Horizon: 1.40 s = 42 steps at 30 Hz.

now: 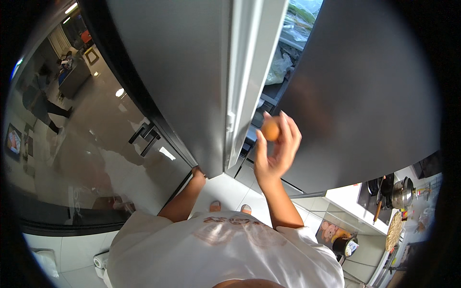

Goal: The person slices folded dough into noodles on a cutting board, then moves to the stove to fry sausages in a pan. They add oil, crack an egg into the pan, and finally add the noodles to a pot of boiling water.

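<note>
My right hand (279,147) holds a brown egg (271,129) between the thumb and fingers, in front of the opening of a grey refrigerator. My left hand (198,172) is at the lower edge of the left refrigerator door (176,72), its fingers mostly hidden behind that edge. Both grey doors stand ajar. Through the gap between the left door and the right door (353,97) show shelves with a clear plastic bag (279,66) and bagged greens (300,16) higher up.
A dark glass door (90,144) with a black handle (146,136) stands at the left; people show through or in it. At the right, a white counter (345,196) bears a hob, a steel pot (401,192) and a woven round tray (393,231). A black bin (344,246) is below.
</note>
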Available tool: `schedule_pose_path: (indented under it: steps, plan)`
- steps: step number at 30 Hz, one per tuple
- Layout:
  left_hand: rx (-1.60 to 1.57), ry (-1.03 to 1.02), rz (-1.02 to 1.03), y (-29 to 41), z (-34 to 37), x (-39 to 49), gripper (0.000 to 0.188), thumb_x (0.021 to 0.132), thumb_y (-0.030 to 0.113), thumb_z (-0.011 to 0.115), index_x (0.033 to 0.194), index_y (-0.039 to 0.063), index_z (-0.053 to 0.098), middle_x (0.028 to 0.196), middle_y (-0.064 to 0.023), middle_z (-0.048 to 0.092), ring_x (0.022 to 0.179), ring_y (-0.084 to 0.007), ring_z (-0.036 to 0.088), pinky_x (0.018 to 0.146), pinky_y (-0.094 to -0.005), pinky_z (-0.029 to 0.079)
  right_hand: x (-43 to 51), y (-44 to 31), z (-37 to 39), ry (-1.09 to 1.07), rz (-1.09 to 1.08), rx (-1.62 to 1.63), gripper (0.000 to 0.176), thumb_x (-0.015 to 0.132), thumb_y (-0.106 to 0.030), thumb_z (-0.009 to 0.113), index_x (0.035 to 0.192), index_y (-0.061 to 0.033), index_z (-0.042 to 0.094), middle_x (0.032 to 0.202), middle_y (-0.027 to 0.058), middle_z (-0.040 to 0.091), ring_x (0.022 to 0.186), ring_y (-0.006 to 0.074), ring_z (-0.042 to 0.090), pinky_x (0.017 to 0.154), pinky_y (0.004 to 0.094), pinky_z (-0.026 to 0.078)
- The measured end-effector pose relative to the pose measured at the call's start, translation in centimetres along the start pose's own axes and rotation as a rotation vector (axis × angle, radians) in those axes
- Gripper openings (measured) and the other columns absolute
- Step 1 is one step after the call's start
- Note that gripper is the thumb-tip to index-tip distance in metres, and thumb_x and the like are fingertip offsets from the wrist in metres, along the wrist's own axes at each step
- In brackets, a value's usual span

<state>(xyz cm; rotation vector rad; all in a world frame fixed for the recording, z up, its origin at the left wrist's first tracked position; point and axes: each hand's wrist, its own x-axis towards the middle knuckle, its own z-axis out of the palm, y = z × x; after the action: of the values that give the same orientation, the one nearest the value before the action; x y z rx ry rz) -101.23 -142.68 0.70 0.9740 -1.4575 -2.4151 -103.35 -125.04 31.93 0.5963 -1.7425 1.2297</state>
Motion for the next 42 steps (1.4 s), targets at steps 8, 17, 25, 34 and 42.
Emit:
schedule_pose_path:
  steps: [8, 17, 25, 34, 42]
  plan:
    - [0.108, -0.108, -0.395, -5.6, 10.6, 6.9, 0.033, 0.098, 0.027, 0.046, 0.127, 0.014, 0.057, 0.114, -0.0054, 0.063, 0.099, -0.0221, 0.063, 0.088, -0.0459, 0.051, -3.6, -2.6, -6.5, -0.074, 0.177, 0.013, 0.061, 0.087, 0.011, 0.071, 0.143, 0.0035, 0.049, 0.14, 0.0199, 0.043, 0.126, 0.0317, 0.057, 0.103, 0.0423, 0.059]
    - [0.2, 0.045, -0.54, -11.0, 11.8, 10.4, 0.032, 0.095, 0.017, 0.042, 0.121, 0.015, 0.058, 0.108, -0.0076, 0.063, 0.091, -0.0228, 0.061, 0.082, -0.0453, 0.05, -6.6, -4.3, -9.6, -0.068, 0.326, -0.124, 0.063, 0.085, 0.009, 0.075, 0.141, 0.0037, 0.049, 0.137, 0.0203, 0.046, 0.121, 0.0309, 0.059, 0.1, 0.0447, 0.061]
    - [0.087, 0.115, -0.495, -8.7, 12.4, 14.8, 0.015, 0.097, 0.02, 0.04, 0.094, 0.018, 0.055, 0.077, 0.0003, 0.055, 0.061, -0.0156, 0.047, 0.062, -0.0335, 0.04, -8.0, -4.1, -13.7, 0.059, 0.378, -0.12, 0.083, 0.078, 0.006, 0.084, 0.148, -0.002, 0.04, 0.139, 0.0223, 0.054, 0.114, 0.0245, 0.067, 0.094, 0.0353, 0.06]
    - [0.328, 0.087, -0.526, -5.5, 11.5, 13.7, 0.02, 0.096, 0.02, 0.042, 0.099, 0.011, 0.059, 0.088, -0.0006, 0.062, 0.081, -0.0179, 0.059, 0.08, -0.0412, 0.048, -8.9, -5.1, -24.9, 0.081, 0.358, -0.173, 0.082, 0.077, 0.004, 0.086, 0.146, -0.0024, 0.043, 0.137, 0.0216, 0.057, 0.108, 0.0235, 0.068, 0.088, 0.0332, 0.061]
    - [0.567, -1.092, -0.569, -15.1, 24.4, -20.3, 0.031, 0.101, 0.03, 0.066, 0.12, 0.007, 0.065, 0.1, -0.0075, 0.071, 0.083, -0.0173, 0.067, 0.072, -0.0336, 0.056, -14.6, -2.4, -43.3, 0.062, 0.532, -0.532, 0.064, 0.075, -0.004, 0.088, 0.132, -0.0015, 0.059, 0.124, 0.0152, 0.067, 0.105, 0.0273, 0.068, 0.08, 0.0339, 0.058]
